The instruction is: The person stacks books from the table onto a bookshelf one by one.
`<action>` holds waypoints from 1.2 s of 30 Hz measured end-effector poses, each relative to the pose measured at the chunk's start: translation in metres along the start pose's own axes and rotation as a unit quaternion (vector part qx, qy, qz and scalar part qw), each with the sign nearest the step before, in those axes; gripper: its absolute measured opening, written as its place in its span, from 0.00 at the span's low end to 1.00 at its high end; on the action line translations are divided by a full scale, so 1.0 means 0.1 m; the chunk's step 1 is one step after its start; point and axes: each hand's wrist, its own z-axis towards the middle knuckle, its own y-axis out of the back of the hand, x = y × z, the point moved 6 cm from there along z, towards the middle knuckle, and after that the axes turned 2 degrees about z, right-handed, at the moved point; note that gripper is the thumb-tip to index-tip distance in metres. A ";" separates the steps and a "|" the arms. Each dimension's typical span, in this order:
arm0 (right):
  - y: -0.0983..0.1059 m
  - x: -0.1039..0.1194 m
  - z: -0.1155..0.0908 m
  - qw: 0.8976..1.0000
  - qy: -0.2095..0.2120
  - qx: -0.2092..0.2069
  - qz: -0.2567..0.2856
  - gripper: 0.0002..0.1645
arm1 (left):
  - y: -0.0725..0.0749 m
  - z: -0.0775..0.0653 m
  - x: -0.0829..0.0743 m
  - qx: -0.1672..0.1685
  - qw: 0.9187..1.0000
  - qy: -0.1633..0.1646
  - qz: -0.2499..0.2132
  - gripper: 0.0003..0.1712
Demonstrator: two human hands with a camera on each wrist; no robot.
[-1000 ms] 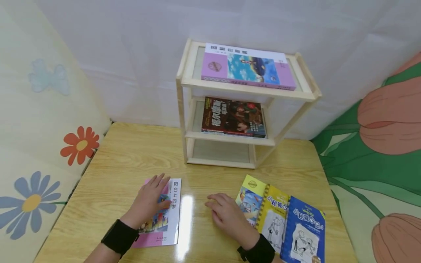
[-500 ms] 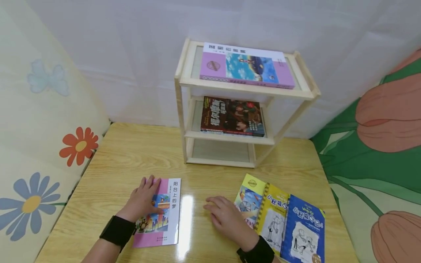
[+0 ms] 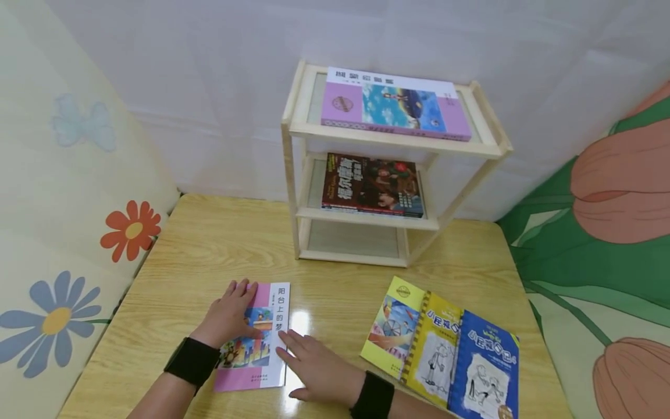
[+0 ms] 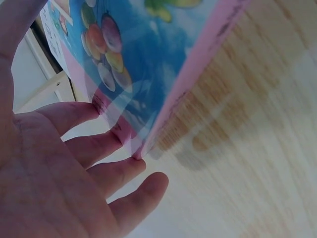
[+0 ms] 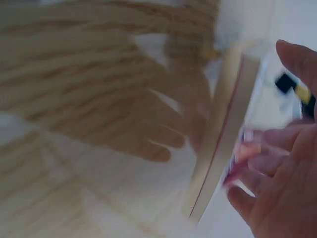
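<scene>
A pink-and-white paperback book (image 3: 262, 349) lies on the wooden table, a colourful picture on its cover. My left hand (image 3: 222, 320) rests on its left part, thumb across the cover. In the left wrist view, fingertips of the left hand (image 4: 64, 168) touch the pink border of the book (image 4: 153, 74), near a corner. Over the book's right edge reaches my right hand (image 3: 319, 369), fingers spread and fairly straight. The right wrist view shows the right hand (image 5: 285, 183) beside the book's page edge (image 5: 223, 134); blur hides whether its fingers touch the cover.
A yellow book (image 3: 387, 343), a yellow comic-style book (image 3: 434, 355) and a blue one (image 3: 484, 372) lie overlapping at right. Behind stands a wooden three-tier rack (image 3: 366, 220), with a pink book (image 3: 403, 107) on top and dark-covered books (image 3: 371, 186) on the middle shelf.
My left hand has slid slightly left on the pink book. The right hand has moved left, away from the yellow book, to the pink book's right edge, and its fingers have spread.
</scene>
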 end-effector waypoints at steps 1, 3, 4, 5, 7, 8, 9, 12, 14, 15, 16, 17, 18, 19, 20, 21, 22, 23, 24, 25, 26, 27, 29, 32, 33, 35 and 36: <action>-0.01 0.04 0.04 1.000 0.004 0.001 -0.012 0.51 | 0.00 0.00 0.00 -0.001 1.000 0.001 0.000 0.69; -0.02 0.10 0.11 0.999 0.007 -0.001 -0.037 0.54 | -0.01 0.01 -0.01 -0.003 1.000 0.000 0.000 0.69; -0.03 0.12 0.14 0.999 0.005 -0.001 -0.046 0.55 | -0.01 0.01 -0.01 -0.004 1.000 -0.001 0.000 0.69; -0.04 0.14 0.16 0.998 0.002 -0.002 -0.057 0.57 | -0.01 0.01 -0.02 -0.005 1.000 -0.002 0.002 0.69; -0.04 0.16 0.21 0.997 -0.007 0.000 -0.075 0.58 | 0.00 0.02 -0.03 -0.007 1.000 -0.004 0.006 0.68; -0.05 0.16 0.23 0.996 -0.012 0.002 -0.083 0.58 | 0.00 0.02 -0.03 -0.008 1.000 -0.005 0.010 0.69; -0.05 0.17 0.25 0.996 -0.015 0.007 -0.091 0.59 | 0.00 0.03 -0.04 -0.009 1.000 -0.006 0.013 0.69; -0.06 0.19 0.31 0.993 -0.021 0.012 -0.114 0.58 | 0.02 0.03 -0.05 -0.009 1.000 -0.005 0.019 0.69; -0.06 0.20 0.34 0.991 -0.019 0.009 -0.130 0.57 | 0.04 0.02 -0.05 -0.010 1.000 -0.005 0.021 0.68; -0.06 0.20 0.35 0.990 -0.018 0.008 -0.136 0.56 | 0.05 0.02 -0.05 -0.012 1.000 -0.006 0.023 0.68; -0.05 0.20 0.36 0.989 -0.016 0.006 -0.144 0.55 | 0.06 0.02 -0.06 -0.015 1.000 -0.006 0.025 0.68; -0.04 0.20 0.36 0.989 -0.016 0.005 -0.147 0.54 | 0.06 0.02 -0.06 -0.020 0.999 -0.008 0.029 0.68; -0.03 0.19 0.37 0.989 -0.018 0.006 -0.147 0.53 | 0.06 0.01 -0.06 -0.024 0.999 -0.009 0.034 0.68; -0.03 0.18 0.37 0.989 -0.020 0.012 -0.143 0.53 | 0.07 0.00 -0.07 -0.029 0.999 -0.010 0.039 0.68; -0.03 0.16 0.38 0.991 -0.024 0.019 -0.134 0.54 | 0.07 0.00 -0.08 -0.035 0.998 -0.010 0.046 0.68; -0.02 0.15 0.38 0.991 -0.029 0.023 -0.125 0.54 | 0.07 -0.01 -0.08 -0.040 0.998 -0.009 0.053 0.68; -0.02 0.13 0.37 0.992 -0.032 0.027 -0.116 0.55 | 0.07 -0.02 -0.09 -0.045 0.997 -0.008 0.060 0.67; -0.01 0.11 0.37 0.994 -0.037 0.031 -0.103 0.56 | 0.07 -0.04 -0.10 -0.049 0.997 -0.004 0.066 0.67; -0.01 0.10 0.36 0.994 -0.041 0.034 -0.092 0.57 | 0.07 -0.05 -0.11 -0.053 0.996 0.000 0.072 0.67; 0.00 0.09 0.34 0.995 -0.042 0.034 -0.087 0.58 | 0.07 -0.06 -0.12 -0.057 0.995 0.004 0.076 0.66; 0.00 0.07 0.33 0.995 -0.043 0.034 -0.080 0.58 | 0.08 -0.07 -0.13 -0.059 0.995 0.008 0.083 0.65; 0.01 0.06 0.31 0.995 -0.044 0.033 -0.079 0.58 | 0.08 -0.08 -0.14 -0.058 0.994 0.013 0.088 0.64; 0.01 0.03 0.26 0.995 -0.048 0.033 -0.077 0.57 | 0.09 -0.10 -0.17 -0.054 0.994 0.022 0.096 0.61; 0.02 -0.04 0.20 0.995 -0.054 0.023 -0.082 0.46 | 0.10 -0.13 -0.22 -0.043 0.993 0.031 0.109 0.56; 0.01 -0.06 0.17 0.995 -0.056 0.018 -0.085 0.41 | 0.11 -0.14 -0.24 -0.040 0.993 0.033 0.107 0.55; 0.00 -0.12 0.13 0.995 -0.058 0.009 -0.082 0.34 | 0.11 -0.15 -0.27 -0.037 0.994 0.031 0.101 0.52; 0.00 -0.15 0.10 0.995 -0.060 0.007 -0.077 0.32 | 0.12 -0.15 -0.28 -0.037 0.994 0.029 0.094 0.50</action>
